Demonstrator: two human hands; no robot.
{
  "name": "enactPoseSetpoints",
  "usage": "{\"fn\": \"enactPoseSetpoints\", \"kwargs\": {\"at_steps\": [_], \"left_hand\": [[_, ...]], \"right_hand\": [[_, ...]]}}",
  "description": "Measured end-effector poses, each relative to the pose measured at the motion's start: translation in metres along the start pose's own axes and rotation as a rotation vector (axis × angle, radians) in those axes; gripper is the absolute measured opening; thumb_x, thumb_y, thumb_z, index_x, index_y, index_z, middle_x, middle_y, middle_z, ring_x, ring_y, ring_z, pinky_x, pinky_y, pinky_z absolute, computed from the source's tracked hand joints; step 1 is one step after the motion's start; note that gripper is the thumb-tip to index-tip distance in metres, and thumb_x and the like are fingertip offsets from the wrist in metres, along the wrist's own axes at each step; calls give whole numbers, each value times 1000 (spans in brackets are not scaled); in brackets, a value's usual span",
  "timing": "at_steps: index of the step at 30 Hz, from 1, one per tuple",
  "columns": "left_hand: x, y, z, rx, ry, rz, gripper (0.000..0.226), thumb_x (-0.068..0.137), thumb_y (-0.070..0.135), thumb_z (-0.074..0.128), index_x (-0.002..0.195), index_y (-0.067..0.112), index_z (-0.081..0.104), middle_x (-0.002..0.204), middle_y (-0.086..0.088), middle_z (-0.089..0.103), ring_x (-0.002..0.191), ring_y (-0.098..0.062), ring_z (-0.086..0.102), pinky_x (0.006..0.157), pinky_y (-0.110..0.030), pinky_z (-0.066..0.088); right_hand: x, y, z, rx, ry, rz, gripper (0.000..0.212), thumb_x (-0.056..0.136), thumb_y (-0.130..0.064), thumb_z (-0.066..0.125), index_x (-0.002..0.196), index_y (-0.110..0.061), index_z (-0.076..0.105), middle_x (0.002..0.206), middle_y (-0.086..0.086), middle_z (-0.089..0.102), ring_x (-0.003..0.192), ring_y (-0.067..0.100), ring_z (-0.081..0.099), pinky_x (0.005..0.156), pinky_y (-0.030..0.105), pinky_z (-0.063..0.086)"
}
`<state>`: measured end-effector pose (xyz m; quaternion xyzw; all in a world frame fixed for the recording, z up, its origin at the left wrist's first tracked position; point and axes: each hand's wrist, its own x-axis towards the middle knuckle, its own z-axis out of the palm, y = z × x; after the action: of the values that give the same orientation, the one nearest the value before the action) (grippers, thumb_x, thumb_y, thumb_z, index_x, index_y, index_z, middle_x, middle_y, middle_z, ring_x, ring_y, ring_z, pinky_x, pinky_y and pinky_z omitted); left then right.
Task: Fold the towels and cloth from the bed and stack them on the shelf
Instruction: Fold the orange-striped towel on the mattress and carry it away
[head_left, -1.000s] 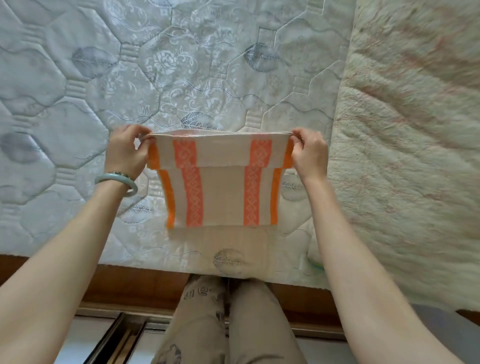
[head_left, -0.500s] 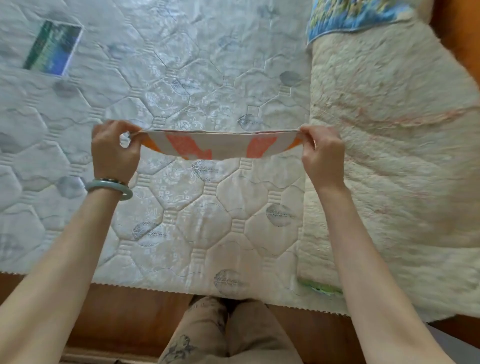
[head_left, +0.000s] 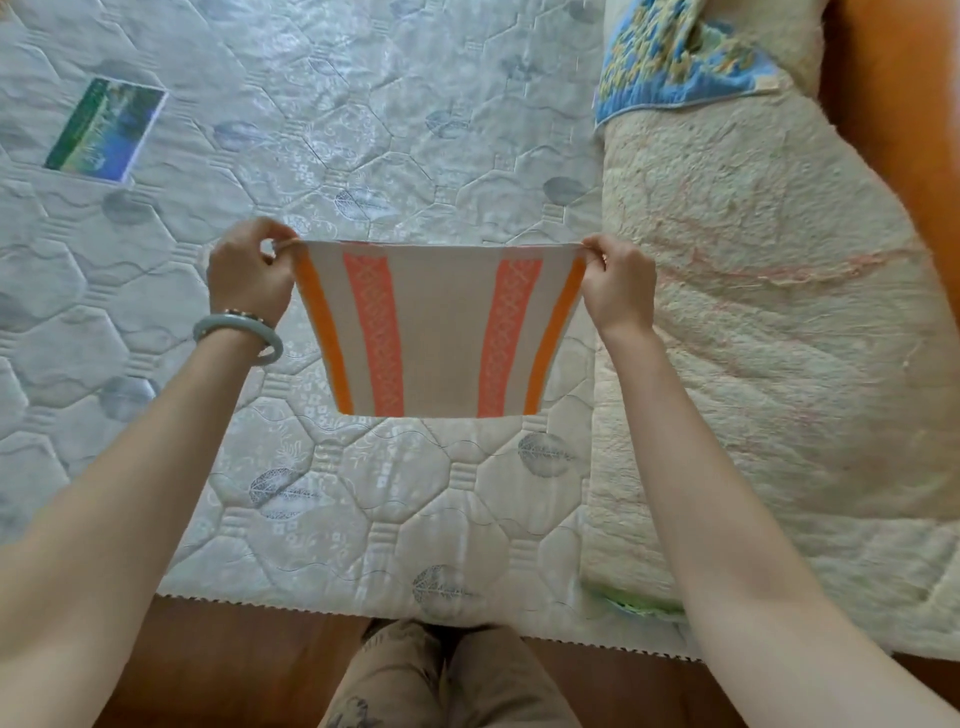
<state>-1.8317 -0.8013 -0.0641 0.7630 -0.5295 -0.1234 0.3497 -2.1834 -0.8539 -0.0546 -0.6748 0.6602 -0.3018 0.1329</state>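
Pinching striped towel (head_left: 441, 332) corners, left hand (head_left: 249, 275), right hand (head_left: 618, 286), above mattress (head_left: 363, 130)

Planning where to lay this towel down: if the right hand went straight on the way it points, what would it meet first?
Most likely bare mattress, just left of the cream blanket. The right hand pinches the striped towel above it, so height is unclear.

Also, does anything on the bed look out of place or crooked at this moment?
Nothing serious. The striped towel hangs level between the left hand and right hand. Only the blue patterned cloth lies crumpled on the cream blanket at the far right.
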Motion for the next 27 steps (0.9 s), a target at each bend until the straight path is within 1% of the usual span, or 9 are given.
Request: {"fn": "enactPoseSetpoints", "kwargs": {"at_steps": [4,8,10,13,15,18,20,22,27], "left_hand": [[11,6,3,-104,3,-12,14,82,18,60,91,26,67,87,13,61,75,-14,66,69,-38,58],[-5,18,-5,-194,17,30,34,83,15,63,80,47,54,90,22,53,75,1,62,50,-21,56],[-20,16,-6,-196,29,48,33,83,17,65,80,48,53,89,24,53,77,4,60,51,-21,55],[-54,-5,1,-171,10,-8,28,82,21,65,78,46,52,85,31,57,78,13,56,63,-29,55],[-85,-31,13,-137,-27,-50,27,82,20,64,76,44,53,85,31,61,78,13,55,72,-25,51],[-140,-76,36,-37,-199,-126,8,83,20,67,84,28,65,96,-2,71,70,3,56,76,-28,48],[-180,-107,50,53,-324,-223,9,83,22,69,90,16,68,96,-12,70,73,-21,63,77,-36,49],[-214,-137,60,136,-441,-253,10,82,19,71,89,13,69,91,-15,69,84,-35,62,76,-41,48],[-280,-183,63,229,-772,-298,9,78,18,75,81,18,67,84,-5,66,88,-30,60,78,-47,51]], "right_hand": [[15,4,-4,66,69,25,22,89,-5,52,101,-4,71,97,12,73,90,25,67,80,24,48],[3,10,-11,102,136,-4,20,86,-2,51,95,-3,69,91,12,70,85,26,65,75,26,47],[-11,13,-11,132,135,-4,18,85,-2,52,93,-2,68,89,12,69,83,25,63,73,29,50],[-43,28,-3,142,93,47,18,84,0,51,92,-2,67,87,13,67,78,21,59,69,20,38],[-72,43,9,132,30,97,20,81,1,50,90,-2,67,87,15,67,80,26,60,68,21,36],[-129,72,35,89,-126,201,19,81,3,52,91,-1,68,90,17,68,88,33,61,71,27,38],[-173,92,53,51,-262,294,19,82,2,54,94,-1,69,96,18,69,93,34,62,77,31,41],[-216,111,70,4,-380,369,20,83,2,55,96,-2,69,99,19,69,96,34,62,81,34,43],[-304,144,88,-74,-656,523,21,87,-1,54,100,-4,70,104,17,69,100,32,61,83,32,43]]}}
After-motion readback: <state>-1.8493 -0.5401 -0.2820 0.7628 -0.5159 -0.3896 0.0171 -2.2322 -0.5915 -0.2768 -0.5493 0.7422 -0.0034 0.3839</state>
